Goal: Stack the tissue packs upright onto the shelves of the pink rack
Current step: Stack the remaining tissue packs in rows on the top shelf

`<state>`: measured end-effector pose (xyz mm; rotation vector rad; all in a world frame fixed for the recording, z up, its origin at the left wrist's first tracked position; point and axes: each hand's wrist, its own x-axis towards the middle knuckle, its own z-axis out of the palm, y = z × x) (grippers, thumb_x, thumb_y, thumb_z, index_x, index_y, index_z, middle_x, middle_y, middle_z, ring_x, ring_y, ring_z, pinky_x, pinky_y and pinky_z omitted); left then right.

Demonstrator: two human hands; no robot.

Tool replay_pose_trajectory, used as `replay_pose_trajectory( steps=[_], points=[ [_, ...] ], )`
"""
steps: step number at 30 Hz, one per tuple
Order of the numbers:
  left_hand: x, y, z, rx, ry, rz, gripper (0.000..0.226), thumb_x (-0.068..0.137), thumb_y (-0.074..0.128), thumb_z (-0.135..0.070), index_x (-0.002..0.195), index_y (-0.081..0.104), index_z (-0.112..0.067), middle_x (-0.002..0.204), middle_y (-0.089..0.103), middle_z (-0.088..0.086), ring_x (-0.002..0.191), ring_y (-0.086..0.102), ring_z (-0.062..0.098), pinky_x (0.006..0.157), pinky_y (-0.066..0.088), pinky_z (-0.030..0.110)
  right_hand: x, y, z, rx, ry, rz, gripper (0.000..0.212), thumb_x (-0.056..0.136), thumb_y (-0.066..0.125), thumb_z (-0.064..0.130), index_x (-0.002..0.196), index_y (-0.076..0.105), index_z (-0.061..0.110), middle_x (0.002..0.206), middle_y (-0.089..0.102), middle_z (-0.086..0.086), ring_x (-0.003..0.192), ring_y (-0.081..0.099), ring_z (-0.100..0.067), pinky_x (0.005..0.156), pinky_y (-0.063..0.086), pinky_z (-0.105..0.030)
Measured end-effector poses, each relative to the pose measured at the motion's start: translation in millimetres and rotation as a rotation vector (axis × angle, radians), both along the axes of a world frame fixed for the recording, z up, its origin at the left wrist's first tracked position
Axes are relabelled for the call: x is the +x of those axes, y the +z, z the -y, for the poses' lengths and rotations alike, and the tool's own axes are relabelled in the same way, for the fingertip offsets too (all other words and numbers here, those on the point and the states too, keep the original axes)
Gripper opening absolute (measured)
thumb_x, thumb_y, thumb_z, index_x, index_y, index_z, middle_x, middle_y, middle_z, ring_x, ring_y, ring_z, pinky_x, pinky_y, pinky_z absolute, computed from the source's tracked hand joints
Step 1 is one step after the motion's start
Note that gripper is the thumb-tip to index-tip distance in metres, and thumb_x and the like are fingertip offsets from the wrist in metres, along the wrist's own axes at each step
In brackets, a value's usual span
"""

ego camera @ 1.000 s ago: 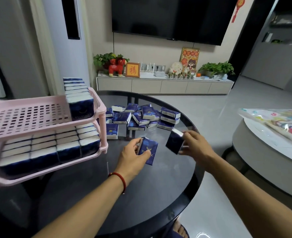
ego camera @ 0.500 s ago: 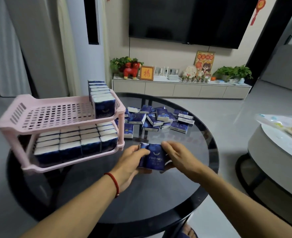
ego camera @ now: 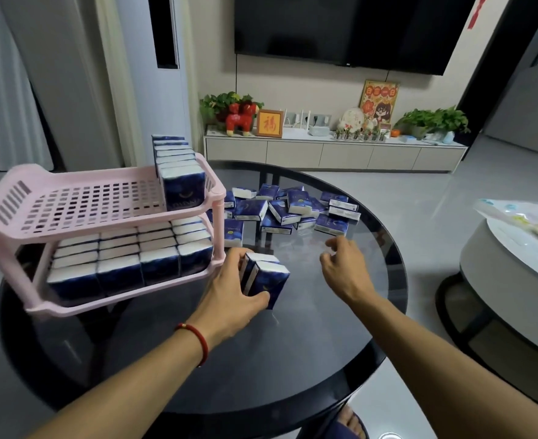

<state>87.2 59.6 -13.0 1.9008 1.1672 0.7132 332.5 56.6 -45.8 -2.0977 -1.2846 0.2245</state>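
A person's left hand (ego camera: 229,299) clasps two dark blue tissue packs with white tops (ego camera: 263,275), held upright side by side on the round black glass table (ego camera: 293,359), just right of the two-tier pink plastic rack (ego camera: 103,217). The right hand (ego camera: 343,267) hovers apart from them, empty, fingers loosely curled. The rack's lower shelf (ego camera: 128,289) is filled with upright packs in rows; one row of packs (ego camera: 179,172) lines the right edge of the perforated upper shelf (ego camera: 87,204). A loose heap of blue packs (ego camera: 290,207) lies behind the hands, toward the table's far side, near the rack's right post (ego camera: 219,236).
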Motion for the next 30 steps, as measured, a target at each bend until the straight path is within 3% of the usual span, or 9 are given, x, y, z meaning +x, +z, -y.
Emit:
replay_pose_trajectory(
  steps=[4,6,8,10,13,15,19,24,30],
  points=[
    [-14.3,4.5,-0.3,0.000,-0.031,0.048,0.065,0.086,0.077,-0.018,0.135,0.040,-0.039,0.133,0.054,-0.006,0.121,0.056,0.013,0.099,0.051,0.027,-26.4,13.1,-4.8,0.056,0.217,-0.026,0.020,0.102,0.054,0.027,0.116,0.067,0.019,0.110,0.070,0.001,0.092,0.066,-0.010,0.083,0.059,-0.035],
    [-26.6,11.8,3.6,0.033,-0.025,0.096,0.066,0.085,0.077,-0.018,0.136,0.042,-0.041,0.132,0.060,-0.011,0.121,0.059,0.008,0.105,0.053,0.035,-57.9,34.7,0.8,0.152,0.414,-0.226,0.024,0.105,0.050,0.032,0.104,0.071,0.020,0.098,0.071,0.003,0.080,0.066,-0.011,0.068,0.056,-0.029],
    [-42.7,20.7,9.3,0.073,-0.008,0.148,0.064,0.083,0.077,-0.018,0.133,0.046,-0.043,0.126,0.066,-0.015,0.117,0.063,0.003,0.102,0.054,0.038,-86.3,59.4,8.8,0.232,0.571,-0.442,0.033,0.102,0.049,0.039,0.102,0.073,0.018,0.097,0.072,-0.003,0.081,0.066,-0.021,0.062,0.053,-0.030],
    [-60.6,31.3,16.4,0.109,0.014,0.195,0.061,0.080,0.076,-0.020,0.129,0.049,-0.044,0.119,0.070,-0.016,0.111,0.067,0.003,0.098,0.057,0.040,-109.3,77.8,17.5,0.256,0.693,-0.515,0.032,0.096,0.052,0.043,0.107,0.073,0.021,0.102,0.072,0.001,0.086,0.066,-0.020,0.062,0.053,-0.029],
    [-86.3,50.9,24.3,0.172,0.050,0.259,0.060,0.073,0.074,-0.027,0.127,0.053,-0.041,0.120,0.071,-0.013,0.111,0.069,0.010,0.096,0.057,0.045,-138.4,92.5,25.7,0.271,0.808,-0.456,0.026,0.095,0.059,0.040,0.117,0.068,0.028,0.108,0.072,0.007,0.092,0.068,-0.014,0.069,0.053,-0.027],
    [-101.3,64.3,26.3,0.209,0.071,0.304,0.060,0.073,0.075,-0.021,0.127,0.055,-0.036,0.123,0.070,-0.008,0.113,0.069,0.016,0.097,0.057,0.049,-152.0,97.9,29.0,0.317,0.845,-0.486,0.029,0.098,0.059,0.040,0.125,0.064,0.031,0.116,0.071,0.005,0.098,0.068,-0.018,0.074,0.055,-0.030],
    [-129.3,94.7,17.1,0.289,0.202,0.408,0.060,0.073,0.071,-0.008,0.123,0.058,-0.039,0.116,0.073,-0.007,0.109,0.071,0.017,0.094,0.058,0.043,-167.2,105.9,31.7,0.393,0.804,-0.603,0.025,0.102,0.053,0.037,0.124,0.064,0.033,0.115,0.070,0.004,0.097,0.069,-0.021,0.077,0.057,-0.038],
    [-149.6,130.1,-28.3,0.335,0.326,0.367,0.053,0.078,0.073,0.001,0.114,0.064,-0.037,0.113,0.070,-0.003,0.101,0.070,0.016,0.079,0.059,0.026,-179.0,109.4,29.6,0.408,0.620,-0.614,0.025,0.098,0.059,0.017,0.111,0.066,0.036,0.106,0.071,0.015,0.092,0.068,-0.017,0.079,0.060,-0.046],
    [-146.4,137.1,-103.6,0.221,0.356,0.202,0.060,0.077,0.077,0.011,0.121,0.060,-0.025,0.115,0.067,0.005,0.103,0.067,0.020,0.076,0.059,0.029,-174.0,96.4,20.9,0.450,0.417,-0.685,0.031,0.089,0.056,0.005,0.101,0.070,0.029,0.094,0.074,0.007,0.086,0.068,-0.027,0.075,0.061,-0.048]
  ],
)
